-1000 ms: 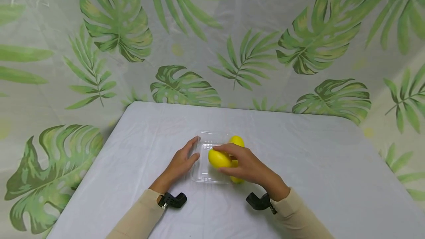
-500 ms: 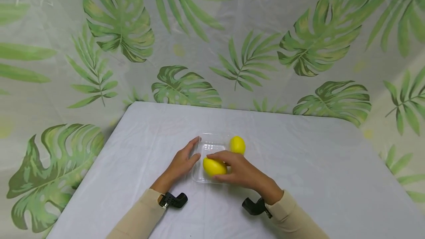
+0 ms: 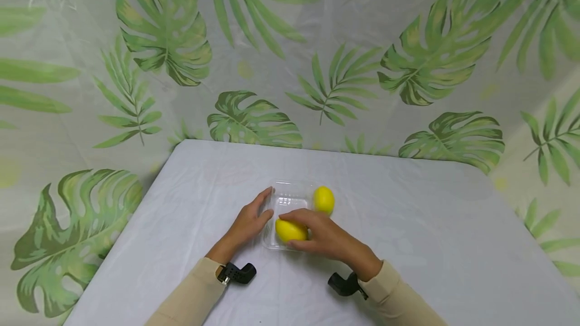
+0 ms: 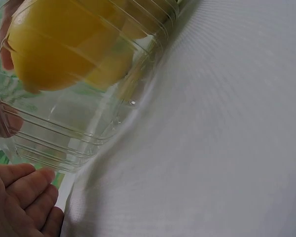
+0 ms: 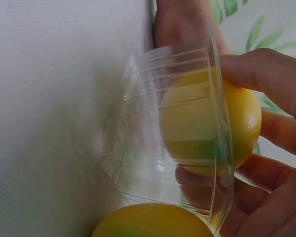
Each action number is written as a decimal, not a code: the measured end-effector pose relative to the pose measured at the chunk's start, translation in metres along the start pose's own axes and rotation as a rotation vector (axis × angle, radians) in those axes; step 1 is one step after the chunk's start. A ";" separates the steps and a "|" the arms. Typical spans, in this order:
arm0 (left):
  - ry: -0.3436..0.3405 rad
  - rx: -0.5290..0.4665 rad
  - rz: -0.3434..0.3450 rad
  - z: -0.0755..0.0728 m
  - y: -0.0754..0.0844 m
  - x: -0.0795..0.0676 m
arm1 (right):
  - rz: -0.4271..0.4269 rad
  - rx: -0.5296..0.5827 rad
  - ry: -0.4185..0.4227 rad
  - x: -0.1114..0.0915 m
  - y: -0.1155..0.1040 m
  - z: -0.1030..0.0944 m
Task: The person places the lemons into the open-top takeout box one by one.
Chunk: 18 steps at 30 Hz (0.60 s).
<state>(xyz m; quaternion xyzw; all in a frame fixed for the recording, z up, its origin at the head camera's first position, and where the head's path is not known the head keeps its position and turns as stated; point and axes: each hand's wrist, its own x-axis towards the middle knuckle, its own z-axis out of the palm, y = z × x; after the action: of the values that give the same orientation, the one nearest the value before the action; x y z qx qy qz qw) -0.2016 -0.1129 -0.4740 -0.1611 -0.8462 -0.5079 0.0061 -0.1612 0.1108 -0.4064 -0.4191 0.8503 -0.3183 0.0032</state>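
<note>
A clear plastic container (image 3: 292,201) sits on the white-covered table. My right hand (image 3: 323,233) grips a yellow lemon (image 3: 290,231) inside its near part, thumb on the near side and fingers over the top. Through the clear wall in the right wrist view, the same lemon (image 5: 245,116) shows between thumb and fingers. My left hand (image 3: 248,221) rests along the container's left side, fingers extended and thumb apart. Another lemon (image 3: 323,200) lies just outside the right side. In the right wrist view, a lemon (image 5: 153,222) shows beside the container, outside its wall.
The white cloth (image 3: 408,225) covers the table all round the container. Behind the table's far edge hangs a leaf-printed sheet (image 3: 344,14). Each wrist carries a black camera mount (image 3: 242,273).
My right hand has carried the lemon left and toward me, into the container's near part, and has slowed in the last half second. The left hand has stayed at the container's side.
</note>
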 end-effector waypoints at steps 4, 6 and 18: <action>0.002 0.002 0.002 0.001 -0.001 0.000 | 0.019 -0.009 -0.022 0.000 -0.003 0.001; 0.001 0.005 0.003 0.001 -0.002 0.000 | 0.036 -0.010 -0.034 0.000 -0.003 0.002; 0.004 0.000 0.018 0.000 -0.001 0.000 | 0.088 -0.042 -0.103 -0.001 -0.002 0.005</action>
<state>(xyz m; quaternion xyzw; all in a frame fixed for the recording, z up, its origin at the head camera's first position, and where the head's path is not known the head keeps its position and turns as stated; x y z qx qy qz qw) -0.2017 -0.1133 -0.4749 -0.1679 -0.8446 -0.5082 0.0124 -0.1571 0.1077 -0.4098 -0.3971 0.8732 -0.2778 0.0523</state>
